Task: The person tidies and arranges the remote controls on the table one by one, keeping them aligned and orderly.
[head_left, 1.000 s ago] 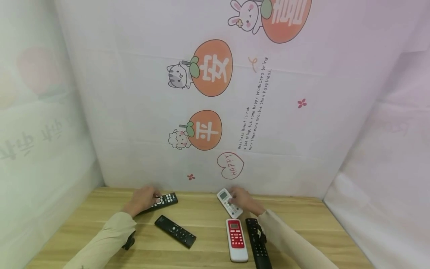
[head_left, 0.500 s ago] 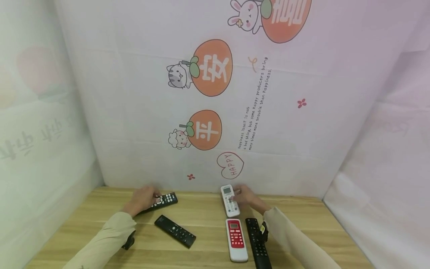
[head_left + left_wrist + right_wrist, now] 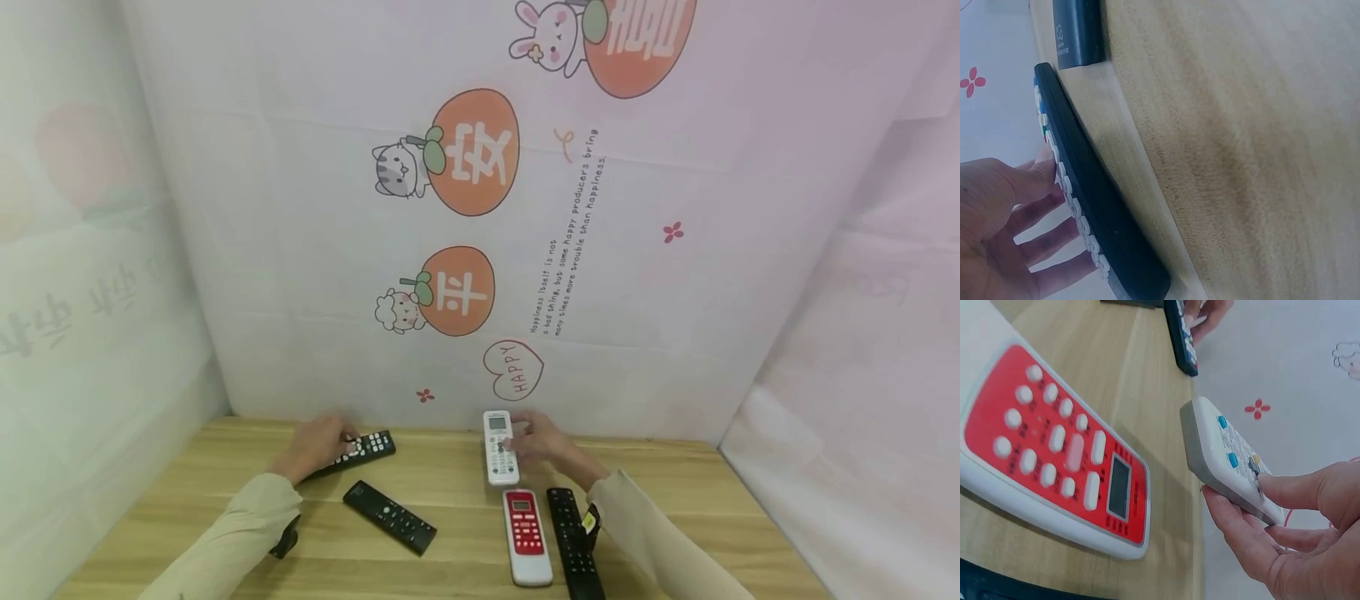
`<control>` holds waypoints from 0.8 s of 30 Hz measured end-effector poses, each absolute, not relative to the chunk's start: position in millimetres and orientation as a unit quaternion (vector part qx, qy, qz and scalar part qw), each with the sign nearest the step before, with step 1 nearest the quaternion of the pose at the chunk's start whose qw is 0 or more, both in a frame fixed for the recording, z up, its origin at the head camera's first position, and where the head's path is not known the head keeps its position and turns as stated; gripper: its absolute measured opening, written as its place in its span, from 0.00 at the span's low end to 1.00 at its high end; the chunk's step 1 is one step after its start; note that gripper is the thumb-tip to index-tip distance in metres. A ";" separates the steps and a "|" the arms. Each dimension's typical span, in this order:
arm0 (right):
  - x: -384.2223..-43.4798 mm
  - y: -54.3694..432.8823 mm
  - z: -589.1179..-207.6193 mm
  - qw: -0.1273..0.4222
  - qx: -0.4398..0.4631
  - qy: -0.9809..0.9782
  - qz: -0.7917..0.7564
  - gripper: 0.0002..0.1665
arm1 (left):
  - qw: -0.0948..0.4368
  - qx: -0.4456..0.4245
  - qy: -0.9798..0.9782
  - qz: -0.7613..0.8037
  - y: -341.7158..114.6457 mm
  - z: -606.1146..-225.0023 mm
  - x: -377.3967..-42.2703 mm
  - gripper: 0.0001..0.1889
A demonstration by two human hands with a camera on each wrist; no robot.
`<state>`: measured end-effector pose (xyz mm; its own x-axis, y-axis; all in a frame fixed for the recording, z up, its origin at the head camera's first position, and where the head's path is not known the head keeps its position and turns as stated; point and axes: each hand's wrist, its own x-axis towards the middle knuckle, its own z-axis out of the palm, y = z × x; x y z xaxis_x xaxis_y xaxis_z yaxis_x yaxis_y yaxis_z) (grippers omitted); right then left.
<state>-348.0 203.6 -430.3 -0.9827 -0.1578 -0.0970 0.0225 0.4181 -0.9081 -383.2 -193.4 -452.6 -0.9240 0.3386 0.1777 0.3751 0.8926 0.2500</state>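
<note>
In the head view, my right hand (image 3: pixel 542 440) pinches a white air-conditioner remote (image 3: pixel 498 450) by its right side. The right wrist view shows the thumb on the buttons of this white remote (image 3: pixel 1229 450) and the fingers beneath, with its near end raised off the table. At the back left, my left hand (image 3: pixel 318 445) holds a black remote with white buttons (image 3: pixel 371 447). Seen from the left wrist, that black remote (image 3: pixel 1094 181) leans on its edge, thumb at its buttons; the fingers' far ends are partly hidden.
A red-and-white remote (image 3: pixel 527 537) lies just in front of the white one. Right of it is a long black remote (image 3: pixel 573 542), partly under the right wrist strap. Another black remote (image 3: pixel 390 517) lies slantwise at centre left. A printed cloth wall (image 3: pixel 337 358) closes the table's back.
The white remote has turned from slanting to nearly upright in the head view, and my right hand has shifted with it, first rightward, then slightly left. My left hand stays put.
</note>
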 end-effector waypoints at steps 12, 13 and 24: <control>-320.4 193.5 -425.6 0.094 -0.066 0.850 -0.515 0.43 | 0.072 -0.197 -0.967 -0.141 -195.2 -455.0 -384.3 0.07; -319.3 193.1 -426.4 0.095 -0.070 0.850 -0.514 0.43 | 0.073 -0.197 -0.968 -0.141 -195.2 -455.5 -384.4 0.07; -304.8 181.0 -432.7 0.119 -0.079 0.829 -0.540 0.45 | 0.069 -0.192 -0.969 -0.138 -193.2 -454.3 -383.6 0.08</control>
